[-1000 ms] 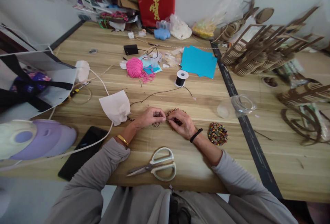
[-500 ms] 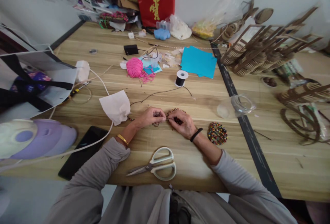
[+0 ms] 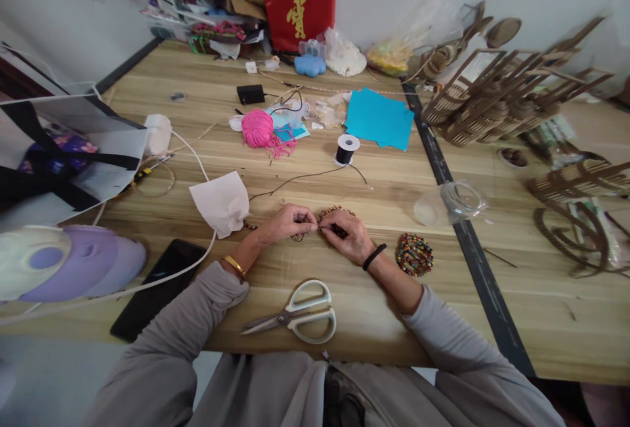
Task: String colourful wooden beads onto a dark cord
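Observation:
Over the middle of the table, my left hand (image 3: pixel 290 222) is closed in a pinch at a thin beaded cord (image 3: pixel 297 238), part of which shows below its fingers. My right hand (image 3: pixel 348 235) meets it fingertip to fingertip, also pinching; what lies between its fingers is too small to make out. Several dark and coloured beads (image 3: pixel 337 210) show behind and under my right hand. To the right lies a coiled string of multicoloured beads (image 3: pixel 415 254). Scissors (image 3: pixel 298 312) with white handles lie nearer to me, blades pointing left.
Behind my hands stands a spool of black cord (image 3: pixel 347 150), its loose end trailing left to a white paper (image 3: pixel 221 204). Pink yarn (image 3: pixel 257 128) and blue sheets (image 3: pixel 380 119) lie farther back. A phone (image 3: pixel 157 289) is at left; brown woven models (image 3: pixel 492 105) stand at right.
My hands stay pinched together at almost the same place. Only a very slight shift of the view shows; the things on the table have not moved.

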`<action>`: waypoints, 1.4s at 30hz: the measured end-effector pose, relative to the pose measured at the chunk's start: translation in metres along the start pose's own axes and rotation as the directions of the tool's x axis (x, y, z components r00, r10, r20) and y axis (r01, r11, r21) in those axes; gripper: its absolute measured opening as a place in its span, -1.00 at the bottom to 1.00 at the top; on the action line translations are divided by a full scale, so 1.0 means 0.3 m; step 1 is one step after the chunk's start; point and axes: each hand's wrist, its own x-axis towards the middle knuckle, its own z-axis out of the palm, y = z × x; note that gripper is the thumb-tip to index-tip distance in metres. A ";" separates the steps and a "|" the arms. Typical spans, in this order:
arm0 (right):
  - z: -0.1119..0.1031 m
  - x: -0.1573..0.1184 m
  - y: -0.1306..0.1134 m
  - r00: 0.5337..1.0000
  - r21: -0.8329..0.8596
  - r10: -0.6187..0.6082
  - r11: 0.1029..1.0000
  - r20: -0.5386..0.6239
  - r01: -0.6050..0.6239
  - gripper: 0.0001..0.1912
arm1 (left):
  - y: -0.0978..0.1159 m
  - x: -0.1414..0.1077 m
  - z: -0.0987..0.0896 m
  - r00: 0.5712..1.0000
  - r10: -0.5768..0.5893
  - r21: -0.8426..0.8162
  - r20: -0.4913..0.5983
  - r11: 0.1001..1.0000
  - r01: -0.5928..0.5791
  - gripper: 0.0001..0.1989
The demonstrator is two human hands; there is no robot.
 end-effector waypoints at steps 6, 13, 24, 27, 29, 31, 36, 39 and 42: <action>0.001 0.000 0.002 1.000 -0.003 -0.017 1.000 0.006 0.017 -0.94 | 0.005 0.000 0.003 1.000 0.015 0.007 -0.007 1.000 -0.015 -0.74; 0.003 -0.001 0.005 1.000 -0.010 -0.019 1.000 0.016 0.019 -0.94 | 0.003 0.000 0.002 1.000 0.016 0.034 -0.004 0.999 -0.016 -0.75; 0.001 0.002 -0.003 0.999 0.000 -0.007 1.000 0.040 0.007 -0.92 | 0.001 0.002 0.003 1.000 0.018 0.039 -0.002 0.999 -0.018 -0.74; 0.001 0.002 -0.002 0.999 0.001 -0.011 1.000 0.044 0.011 -0.92 | -0.002 0.002 0.002 1.000 0.022 0.042 -0.002 0.999 -0.022 -0.75; 0.002 0.001 0.001 0.999 -0.001 -0.009 1.000 0.049 0.009 -0.93 | -0.001 0.002 0.002 1.000 0.023 0.039 -0.002 0.999 -0.022 -0.75; 0.004 -0.001 0.003 0.999 -0.007 -0.006 1.000 0.046 0.006 -0.93 | 0.000 0.002 0.003 1.000 0.023 0.032 0.000 0.999 -0.023 -0.74; 0.007 -0.004 0.007 1.000 -0.020 -0.002 1.000 0.027 0.003 -0.93 | 0.004 0.003 0.007 1.000 0.008 -0.005 0.007 1.000 -0.008 -0.71; 0.005 -0.003 0.005 0.999 -0.026 0.001 1.000 0.032 0.000 -0.93 | 0.010 0.004 0.009 1.000 -0.004 -0.022 0.000 1.000 0.004 -0.70; 0.002 0.000 -0.001 0.999 -0.024 0.007 1.000 0.041 -0.006 -0.93 | 0.020 0.002 0.010 1.000 -0.010 -0.040 -0.009 0.999 0.010 -0.69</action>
